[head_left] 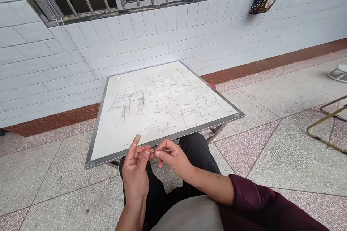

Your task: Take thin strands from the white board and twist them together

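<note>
Just off the front edge of a white table [121, 140], my left hand [137, 162] pinches a thin pale strand, which trails down at the left. A tan wrap covers the tip of its index finger. Close beside it, my right hand [170, 155] pinches the strand too, thumb against index finger, and the fingertips of both hands nearly meet. Many thin dark wavy strands [181, 108] lie spread over the right and middle of the tabletop. A denser bunch of dark strands [130, 99] lies at the left.
On the table's far left corner sits a small white and red object [118, 78]. A white tiled wall [151, 48] with barred windows stands behind the table. A patterned bag [262, 3] hangs at the upper right. Metal stool legs [320, 122] stand at the right.
</note>
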Demonstrator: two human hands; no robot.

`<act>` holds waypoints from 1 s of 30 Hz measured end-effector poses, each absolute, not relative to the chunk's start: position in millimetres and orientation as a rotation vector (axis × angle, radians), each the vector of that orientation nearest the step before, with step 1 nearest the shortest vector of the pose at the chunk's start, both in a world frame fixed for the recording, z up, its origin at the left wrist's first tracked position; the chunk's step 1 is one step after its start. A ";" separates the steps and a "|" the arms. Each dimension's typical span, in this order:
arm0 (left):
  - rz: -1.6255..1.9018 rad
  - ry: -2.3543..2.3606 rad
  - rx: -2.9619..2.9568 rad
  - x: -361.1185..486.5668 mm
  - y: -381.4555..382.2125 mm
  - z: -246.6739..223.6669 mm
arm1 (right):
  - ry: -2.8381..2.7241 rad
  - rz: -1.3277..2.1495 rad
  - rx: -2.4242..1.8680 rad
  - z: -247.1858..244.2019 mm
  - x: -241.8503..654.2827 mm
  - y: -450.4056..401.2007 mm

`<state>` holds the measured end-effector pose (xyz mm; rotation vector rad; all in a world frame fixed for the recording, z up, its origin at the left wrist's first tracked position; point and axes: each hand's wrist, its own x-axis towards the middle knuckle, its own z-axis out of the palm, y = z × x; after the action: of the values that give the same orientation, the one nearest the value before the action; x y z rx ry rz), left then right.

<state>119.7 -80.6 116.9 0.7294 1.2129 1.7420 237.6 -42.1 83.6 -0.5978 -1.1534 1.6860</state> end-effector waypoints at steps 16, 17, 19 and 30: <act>1.736 1.290 0.762 114.0 -86.5 120.4 | -1.334 1.516 -0.572 72.5 236.7 -47.7; 1.718 1.303 0.772 113.4 -87.0 120.4 | -1.350 1.500 -0.579 71.6 237.4 -47.3; 1.678 1.342 0.808 111.8 -87.6 119.9 | -1.381 1.494 -0.603 70.9 239.2 -45.9; 1.482 1.516 1.013 104.3 -86.1 106.9 | -1.451 1.846 -0.804 69.8 246.1 -32.2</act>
<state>104.3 -86.1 106.9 1.0128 1.5164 1.4824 246.1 -32.2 69.8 -0.8038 -1.4507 1.8456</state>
